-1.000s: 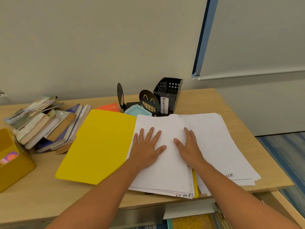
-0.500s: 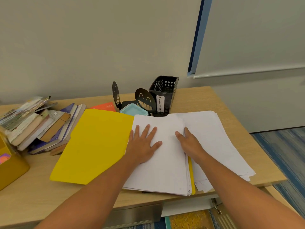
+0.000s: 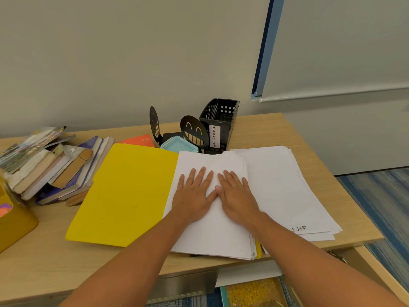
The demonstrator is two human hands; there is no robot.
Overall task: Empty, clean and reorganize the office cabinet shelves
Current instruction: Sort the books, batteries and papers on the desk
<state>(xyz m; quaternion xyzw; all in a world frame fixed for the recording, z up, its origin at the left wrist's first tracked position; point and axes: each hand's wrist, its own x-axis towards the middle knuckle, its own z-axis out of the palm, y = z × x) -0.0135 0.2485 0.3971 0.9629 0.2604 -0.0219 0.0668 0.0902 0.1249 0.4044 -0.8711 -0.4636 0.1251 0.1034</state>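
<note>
Head view: right hand [image 3: 238, 196] has slid left since the earlier frame, thumb now touching left hand [image 3: 194, 196]; both flat, fingers straight, gripping nothing, pressing the white paper stack [image 3: 212, 235] on the open yellow folder [image 3: 124, 193], tabletop [image 3: 44, 258] centre. Second paper pile [image 3: 287, 187] at 3 o'clock, handwriting upside down, unclear. At 12 o'clock, black basket [image 3: 221, 120] labelled "MAGAZINE". Books [image 3: 51, 165] at 9 o'clock.

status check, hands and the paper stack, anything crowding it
Left hand and right hand flat on paper stack. Stack lies in open yellow folder. Second paper pile alongside; blue box at far edge.
</note>
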